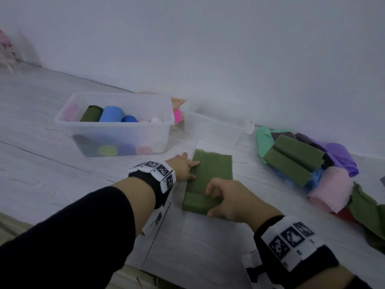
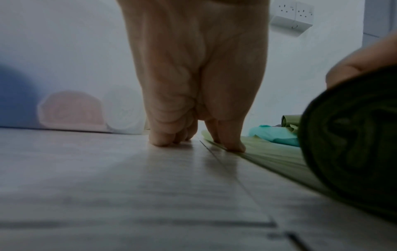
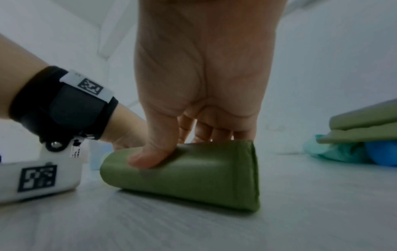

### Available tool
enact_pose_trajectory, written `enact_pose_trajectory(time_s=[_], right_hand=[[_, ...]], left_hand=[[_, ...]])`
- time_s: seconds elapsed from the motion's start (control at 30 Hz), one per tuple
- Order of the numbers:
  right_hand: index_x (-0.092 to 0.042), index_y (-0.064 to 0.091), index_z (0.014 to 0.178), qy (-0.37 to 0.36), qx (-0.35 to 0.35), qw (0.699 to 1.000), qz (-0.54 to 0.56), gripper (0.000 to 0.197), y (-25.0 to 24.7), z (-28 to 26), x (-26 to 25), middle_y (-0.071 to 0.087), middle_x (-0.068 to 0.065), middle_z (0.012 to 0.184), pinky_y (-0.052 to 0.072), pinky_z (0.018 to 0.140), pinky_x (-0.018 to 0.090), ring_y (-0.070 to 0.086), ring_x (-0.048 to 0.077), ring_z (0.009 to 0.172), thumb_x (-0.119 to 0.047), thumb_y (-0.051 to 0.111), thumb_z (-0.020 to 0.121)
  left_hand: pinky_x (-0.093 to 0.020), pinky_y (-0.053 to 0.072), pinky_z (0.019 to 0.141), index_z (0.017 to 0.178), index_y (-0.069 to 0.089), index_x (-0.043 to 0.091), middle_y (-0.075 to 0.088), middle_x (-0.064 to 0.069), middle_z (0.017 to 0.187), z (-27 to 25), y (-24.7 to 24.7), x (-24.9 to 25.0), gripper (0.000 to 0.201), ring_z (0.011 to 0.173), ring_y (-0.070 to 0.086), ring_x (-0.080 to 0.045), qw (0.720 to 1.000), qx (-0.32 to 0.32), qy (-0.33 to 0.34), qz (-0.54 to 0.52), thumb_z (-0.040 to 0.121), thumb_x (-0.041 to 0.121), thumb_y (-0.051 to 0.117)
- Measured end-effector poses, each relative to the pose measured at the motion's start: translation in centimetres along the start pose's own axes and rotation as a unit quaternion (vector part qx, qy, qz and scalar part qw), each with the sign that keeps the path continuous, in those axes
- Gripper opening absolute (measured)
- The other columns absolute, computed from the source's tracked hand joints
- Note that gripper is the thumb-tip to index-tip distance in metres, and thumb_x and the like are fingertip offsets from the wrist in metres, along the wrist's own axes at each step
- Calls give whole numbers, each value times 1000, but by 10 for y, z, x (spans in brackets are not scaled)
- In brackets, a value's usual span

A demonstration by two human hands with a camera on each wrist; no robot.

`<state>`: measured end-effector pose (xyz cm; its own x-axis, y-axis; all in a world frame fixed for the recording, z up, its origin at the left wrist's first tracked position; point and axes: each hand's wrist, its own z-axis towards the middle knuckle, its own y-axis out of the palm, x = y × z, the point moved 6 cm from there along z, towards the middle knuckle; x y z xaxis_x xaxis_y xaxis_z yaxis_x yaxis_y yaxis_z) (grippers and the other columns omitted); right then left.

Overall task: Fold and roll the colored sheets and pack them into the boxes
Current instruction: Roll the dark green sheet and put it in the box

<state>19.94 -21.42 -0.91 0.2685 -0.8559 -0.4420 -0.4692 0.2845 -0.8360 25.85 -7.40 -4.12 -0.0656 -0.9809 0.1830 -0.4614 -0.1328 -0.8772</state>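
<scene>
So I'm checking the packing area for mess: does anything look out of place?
Yes: loose sheets lie in a crumpled heap by the wall, unpacked, and a pink sheet is wedged outside, between the two boxes.

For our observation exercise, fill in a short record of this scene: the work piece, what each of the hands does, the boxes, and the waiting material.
work piece: green sheet, folded into a strip on the floor, near end partly rolled
right hand: grips the rolled end, thumb on top
left hand: fingers press the strip's left edge flat
left box: clear, holds several coloured rolls
right box: clear, looks empty
waiting material: pile of sheets on the right, two folded green ones on top
</scene>
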Motion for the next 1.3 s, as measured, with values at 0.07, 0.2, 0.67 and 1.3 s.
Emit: enact_pose_trajectory(time_s=[0.07, 0.2, 0.67, 1.3], right_hand=[[-30, 57, 104, 9, -5, 1000, 4, 36, -1, 3, 2, 60, -4, 114, 46, 86, 26, 55, 12, 100, -24, 78, 75], [-24, 61, 122, 22, 16, 995, -99, 35, -4, 12, 2, 52, 2, 121, 43, 97, 34, 50, 20, 109, -32, 64, 88], [-27, 52, 129, -26, 56, 977, -206, 49, 2, 15, -3, 46, 0, 114, 37, 88, 33, 41, 19, 101, -39, 65, 83], [-24, 59, 123, -5, 84, 990, -113, 39, -6, 33, -6, 44, 2, 106, 36, 79, 24, 47, 18, 94, -8, 55, 87]], left_hand=[[-39, 16, 118, 151, 13, 31, -2, -14, 158, 0, 0, 0, 64, 145, 6, -33, 1000, 1, 0, -2, 97, 37, 48], [-40, 16, 118, 151, 14, 31, -1, -13, 158, 2, 0, 1, 64, 145, 8, -33, 1000, 1, -2, 0, 97, 37, 49], [-43, 15, 118, 151, 11, 32, -2, -11, 159, -1, -2, 4, 61, 145, 6, -33, 1000, -9, -20, 1, 99, 37, 43], [-41, 19, 116, 151, 12, 33, 1, -13, 158, -18, -11, 10, 65, 145, 9, -31, 1000, -27, -13, 9, 98, 3, 35]])
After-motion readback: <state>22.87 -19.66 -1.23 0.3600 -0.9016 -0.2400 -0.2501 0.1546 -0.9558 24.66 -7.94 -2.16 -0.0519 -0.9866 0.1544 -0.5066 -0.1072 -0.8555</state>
